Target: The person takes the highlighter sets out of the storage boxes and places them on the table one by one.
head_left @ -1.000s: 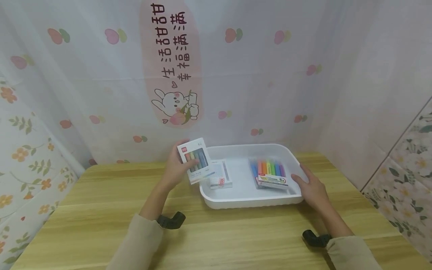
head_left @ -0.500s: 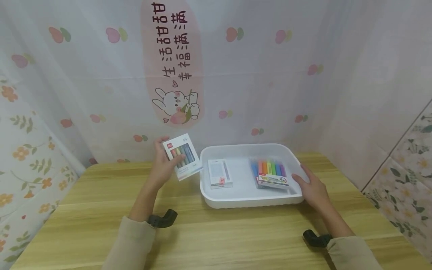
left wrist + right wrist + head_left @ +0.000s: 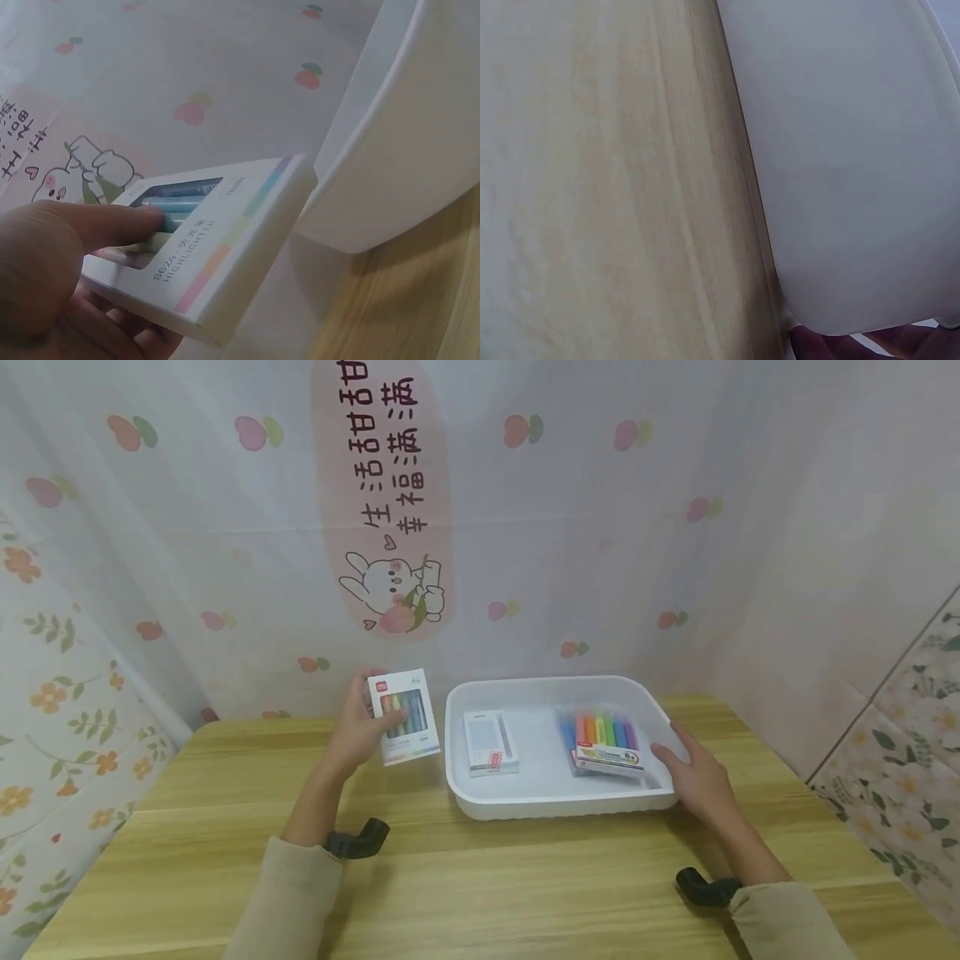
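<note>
My left hand (image 3: 354, 731) holds a white box of highlighters (image 3: 407, 718) left of the white plastic tray (image 3: 540, 781), above the table. In the left wrist view, the thumb presses on the window of the highlighter box (image 3: 225, 247), with the other fingers beneath. My right hand (image 3: 701, 781) grips the tray's right end, thumb over the rim. Fingers (image 3: 840, 346) show at the bottom of the right wrist view, against the tray wall (image 3: 847, 165). Inside the tray, a white box (image 3: 489, 745) lies left and a pack of rainbow-coloured markers (image 3: 607, 747) lies right, overlapping another pack.
The wood-grain table (image 3: 480, 885) carries the tray near its back edge. Behind it hangs a white curtain (image 3: 570, 552) with fruit prints and a rabbit drawing. Floral cloth (image 3: 60, 760) hangs at the left, and more covers the right side.
My left hand has moved left with the highlighter box, from over the tray's left end to beside it, and the box has turned more upright. The right hand stays on the tray.
</note>
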A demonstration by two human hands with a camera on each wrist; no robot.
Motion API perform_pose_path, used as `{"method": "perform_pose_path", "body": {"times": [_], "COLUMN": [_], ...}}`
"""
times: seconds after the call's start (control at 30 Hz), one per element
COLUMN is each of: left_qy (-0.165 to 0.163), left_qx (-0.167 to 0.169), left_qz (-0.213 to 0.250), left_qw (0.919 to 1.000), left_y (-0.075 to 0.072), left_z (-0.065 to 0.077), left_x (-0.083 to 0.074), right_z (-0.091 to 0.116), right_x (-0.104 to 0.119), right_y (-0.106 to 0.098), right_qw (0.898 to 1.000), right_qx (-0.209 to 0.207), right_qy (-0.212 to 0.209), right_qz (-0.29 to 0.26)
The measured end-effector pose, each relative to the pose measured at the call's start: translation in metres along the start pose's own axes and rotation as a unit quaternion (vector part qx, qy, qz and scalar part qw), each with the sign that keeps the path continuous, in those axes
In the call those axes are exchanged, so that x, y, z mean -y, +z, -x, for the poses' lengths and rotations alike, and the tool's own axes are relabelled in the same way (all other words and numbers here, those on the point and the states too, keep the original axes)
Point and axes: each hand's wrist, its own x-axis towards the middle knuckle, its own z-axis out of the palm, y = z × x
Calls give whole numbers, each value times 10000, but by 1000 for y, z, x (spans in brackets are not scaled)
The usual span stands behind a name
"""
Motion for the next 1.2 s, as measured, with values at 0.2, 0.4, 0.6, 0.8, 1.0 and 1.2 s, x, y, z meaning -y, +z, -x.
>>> {"method": "perform_pose_path", "body": {"times": [0.2,0.4,0.6,0.8,1.0,1.2], "left_qy": [-348,-522,-666,-693,-801,-971], "left_qx": [12,76,-20,30,152,242], "left_qz": [-231,-164,-231,-355,-542,-633], "left_qw": [9991,9985,9975,9970,9952,9930], "left_y": [-6,-7,-5,-2,1,4], "left_z": [-2,-5,-7,-9,-11,-10], "left_x": [9,22,36,48,54,58], "right_z": [-1,-2,-1,-2,-2,-1], "right_x": [-1,0,0,-1,-3,-2], "right_y": [0,1,2,2,1,1], "right_qw": [10000,9999,9999,10000,10000,10000], "right_qx": [41,68,42,18,-30,-15], "right_qy": [36,93,76,45,9,16], "right_qz": [-81,-128,-104,-50,33,32]}}
